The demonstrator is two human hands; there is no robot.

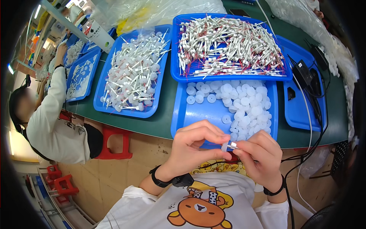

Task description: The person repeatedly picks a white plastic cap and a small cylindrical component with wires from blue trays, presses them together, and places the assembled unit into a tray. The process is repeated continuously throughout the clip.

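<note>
In front of my chest my two hands meet. A translucent white plastic disc (225, 146) is pinched between the thumb and fingers of my left hand (192, 145). My right hand (261, 154) grips a small white stick-like part (232, 145), whose end is up against the disc; whether it sits in the disc's hole I cannot tell. Just beyond, a blue tray (198, 114) bears a heap of loose discs (249, 105). Resting over its far end is another blue tray (228, 78), piled with white sticks (228, 45) with red wires.
To the left, a blue tray (127, 113) contains discs with sticks through them. A seated person (57, 118) works further left at another tray (87, 86). Black adapters and cables (305, 74) lie on the right-hand tray (299, 114). Clear plastic bags (164, 11) lie behind.
</note>
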